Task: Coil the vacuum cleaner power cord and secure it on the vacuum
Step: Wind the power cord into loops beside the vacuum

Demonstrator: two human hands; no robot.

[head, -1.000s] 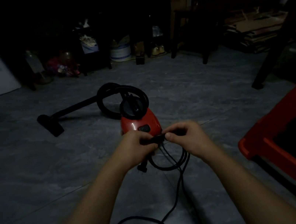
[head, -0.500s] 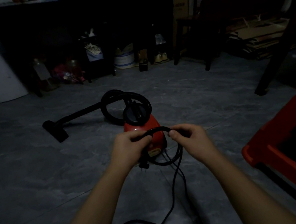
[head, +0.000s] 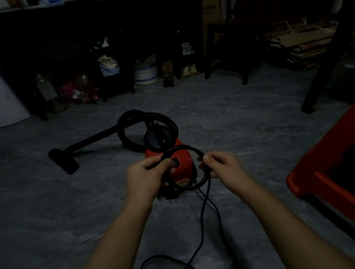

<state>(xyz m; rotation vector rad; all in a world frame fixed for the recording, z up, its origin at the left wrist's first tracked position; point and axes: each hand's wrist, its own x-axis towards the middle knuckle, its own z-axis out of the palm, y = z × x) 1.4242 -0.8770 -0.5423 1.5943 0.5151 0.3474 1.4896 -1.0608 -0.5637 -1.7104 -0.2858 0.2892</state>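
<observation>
**Cord (head: 181,147) ring opens up between your hands**

Your hands were close together a moment ago. Now they have moved apart, and the cord stands in one round ring in front of the red vacuum (head: 183,168). Your left hand (head: 146,177) grips one side of the ring, fingers curled round it. Your right hand (head: 222,166) pinches the other side. The plug (head: 172,197) hangs under your left hand. So one ring looks done. More cord lies loose on the floor (head: 45,213) near you and needs winding too. A black hose (head: 125,128) curls behind the vacuum. A red stool (head: 339,162) stands on your right, so keep the cord from catching on it.
</observation>
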